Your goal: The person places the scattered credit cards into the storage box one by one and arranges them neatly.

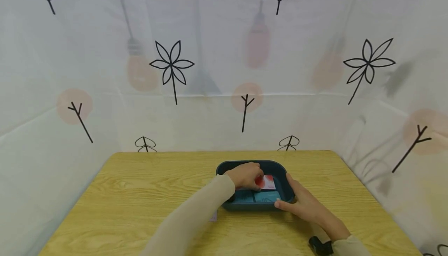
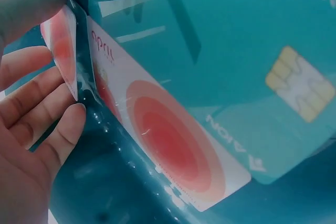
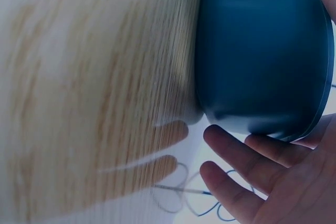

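A dark teal tray-like box (image 1: 252, 207) stands on the wooden table. My left hand (image 1: 246, 175) reaches down into it. In the left wrist view, that hand pinches a white card with red circles (image 2: 64, 51) between thumb and fingers. Another white card with red rings (image 2: 173, 145), marked "april", lies beside a teal chip card (image 2: 247, 77). Two teal cards, the right one (image 1: 267, 197) plainer to see, lie along the box's front. My right hand (image 1: 308, 204) holds the box's right end, its thumb on the front rim and its fingers around the side.
On the table (image 1: 147, 193), a pale pinkish card (image 1: 213, 216) peeks out near the left sleeve (image 1: 196, 213). A black wrist camera (image 1: 320, 246) sits by the right cuff. A white printed curtain (image 1: 210, 120) hangs behind the table and along its sides.
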The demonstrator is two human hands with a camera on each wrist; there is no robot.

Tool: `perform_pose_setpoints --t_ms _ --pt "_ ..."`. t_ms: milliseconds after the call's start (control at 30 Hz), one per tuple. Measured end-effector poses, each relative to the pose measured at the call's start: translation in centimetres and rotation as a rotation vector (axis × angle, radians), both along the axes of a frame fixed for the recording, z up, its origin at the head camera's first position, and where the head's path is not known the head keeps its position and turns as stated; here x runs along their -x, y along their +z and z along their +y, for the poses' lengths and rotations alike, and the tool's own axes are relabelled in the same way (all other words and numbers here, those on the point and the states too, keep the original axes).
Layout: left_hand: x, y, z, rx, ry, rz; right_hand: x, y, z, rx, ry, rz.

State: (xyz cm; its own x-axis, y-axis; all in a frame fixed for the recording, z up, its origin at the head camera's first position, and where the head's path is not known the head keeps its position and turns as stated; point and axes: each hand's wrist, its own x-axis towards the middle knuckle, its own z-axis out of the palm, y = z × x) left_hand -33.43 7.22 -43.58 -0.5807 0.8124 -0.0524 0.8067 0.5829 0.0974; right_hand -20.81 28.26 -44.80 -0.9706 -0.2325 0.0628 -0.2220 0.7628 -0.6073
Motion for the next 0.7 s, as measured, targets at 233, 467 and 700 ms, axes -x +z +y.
perform_pose_setpoints --t_ms 233,467,700 --pt "-0.17 0.02 -0.06 -0.007 0.024 -0.019 0.02 -0.05 -0.03 0.001 0.003 -0.004" --pt "-0.32 -0.03 0.05 0.001 0.041 -0.026 0.08 0.05 -0.03 -0.002 0.0 -0.013" --pt "-0.35 0.11 0.06 0.005 0.037 -0.018 -0.03 0.23 -0.12 0.004 -0.003 -0.017"
